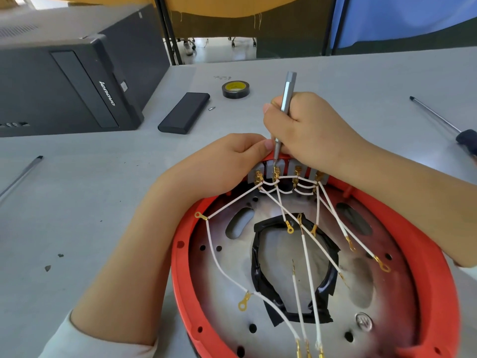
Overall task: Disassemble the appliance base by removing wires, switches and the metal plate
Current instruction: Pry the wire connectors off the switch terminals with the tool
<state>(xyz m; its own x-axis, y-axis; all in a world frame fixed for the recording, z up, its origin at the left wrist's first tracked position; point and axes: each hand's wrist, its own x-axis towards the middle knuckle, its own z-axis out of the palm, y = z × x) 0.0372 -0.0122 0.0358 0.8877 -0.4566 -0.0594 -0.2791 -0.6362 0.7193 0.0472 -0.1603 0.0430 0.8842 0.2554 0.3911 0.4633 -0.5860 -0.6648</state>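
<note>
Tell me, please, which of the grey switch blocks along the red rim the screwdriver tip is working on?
The second switch block from the left: the slim grey screwdriver in the right hand meets its brass terminal; the other three are untouched.

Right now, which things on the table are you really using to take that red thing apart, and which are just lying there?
In use:
red appliance base
silver precision screwdriver
grey switch block
white wires
metal plate

Lying about:
tape roll
dark slim case
loose screwdriver bit
long screwdriver
Lenovo computer

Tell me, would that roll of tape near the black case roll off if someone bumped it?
Probably not: the tape roll lies flat on the table, so it would likely slide. It looks light, and well away from both hands.
</note>
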